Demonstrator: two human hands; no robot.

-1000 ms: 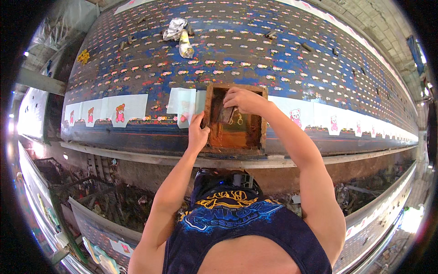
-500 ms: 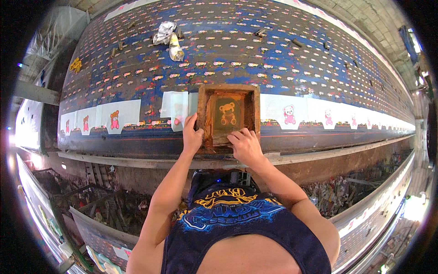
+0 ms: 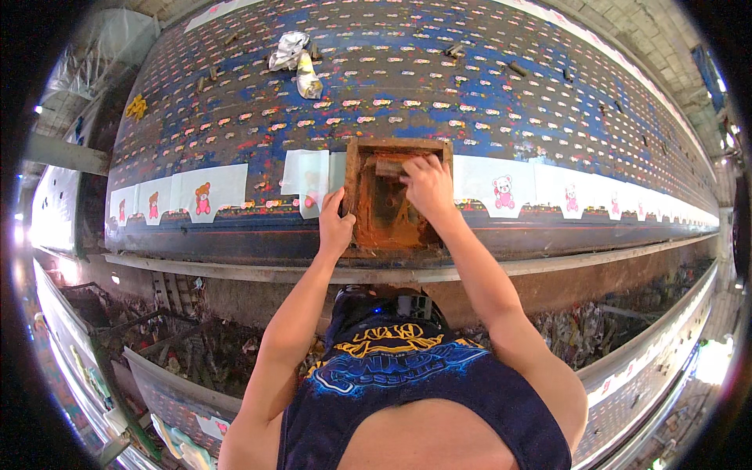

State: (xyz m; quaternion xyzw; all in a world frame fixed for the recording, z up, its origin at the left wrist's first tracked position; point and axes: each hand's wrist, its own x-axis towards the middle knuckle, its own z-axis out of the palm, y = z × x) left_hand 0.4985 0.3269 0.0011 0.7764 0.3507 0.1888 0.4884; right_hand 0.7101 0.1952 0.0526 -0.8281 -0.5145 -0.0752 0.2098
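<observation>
A wooden screen-printing frame (image 3: 352, 168), stained brown and orange, lies on the near side of the long table over a pale cloth piece. My left hand (image 3: 337, 225) is closed on its left side, near the lower corner. Inside the frame, my right hand (image 3: 428, 186) grips a squeegee (image 3: 388, 168) close to the far edge. Fingers and motion blur partly hide the squeegee, and the bear pattern on the mesh is mostly covered or smeared with ink. A pale cloth piece (image 3: 298, 172) shows just left of the frame.
Cloth pieces with bear prints line the near edge, left (image 3: 223, 184) and right (image 3: 482, 180). Farther back lie a crumpled white cloth (image 3: 290, 48), a yellow scrap (image 3: 136, 106) and small dark blocks (image 3: 518, 69). A rail (image 3: 533, 264) borders the table; littered ground lies below.
My right hand has moved the squeegee from the near end of the frame to the far end, darkening the bear pattern. My left hand still holds the frame's side.
</observation>
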